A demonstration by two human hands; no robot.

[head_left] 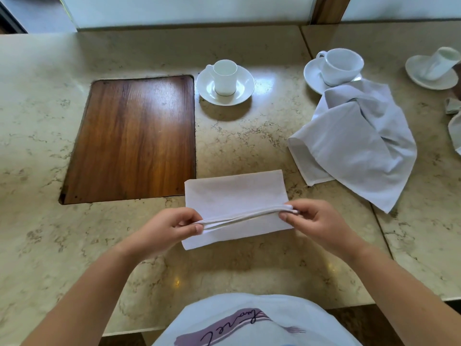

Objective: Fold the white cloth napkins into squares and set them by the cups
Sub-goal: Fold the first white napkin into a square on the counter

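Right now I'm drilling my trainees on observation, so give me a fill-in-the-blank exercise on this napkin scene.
1. Both hands pinch the folded ____ by its edge.
2. The small cup stands on a ____.
3. The unfolded napkin partly covers the saucer of the ____ cup.
4. The inset panel is made of ____.

Missing: napkin; saucer; wide; wood

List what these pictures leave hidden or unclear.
Head view only:
- Loose napkin: covers part of the wide cup's saucer.
- Right-edge cup: blurred; a cloth below it is cut off by the frame.
- Folded napkin: layer count unclear where left hand and right hand pinch its lifted edge.
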